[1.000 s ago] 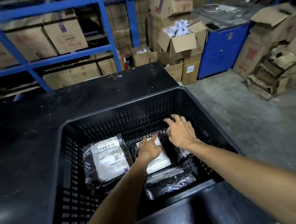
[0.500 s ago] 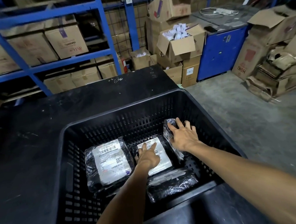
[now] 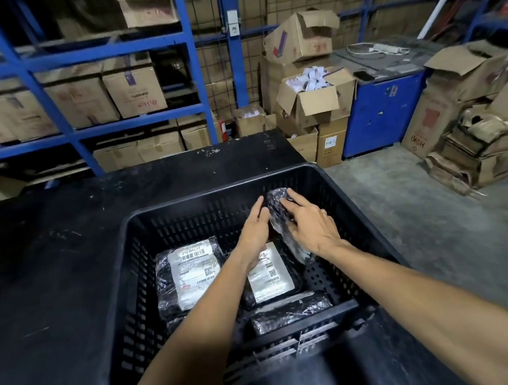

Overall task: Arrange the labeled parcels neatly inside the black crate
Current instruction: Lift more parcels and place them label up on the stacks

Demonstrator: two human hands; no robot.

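**Putting a wrapped parcel in place**

The right hand (image 3: 309, 227) holds a shiny wrapped parcel (image 3: 281, 220) up on its end, near the far right wall of the black crate (image 3: 139, 290). The left hand (image 3: 254, 231) is flat and open, touching the parcel's left side, w/ nothing gripped. Three more parcels lie flat on the crate floor: the big labeled parcel (image 3: 192, 274) at left, the middle labeled parcel (image 3: 269, 275) beside it, the dark parcel (image 3: 291, 310) nearest the person. Next job, I think: lay the held one down flat in the bare spot at right, label up if poss.
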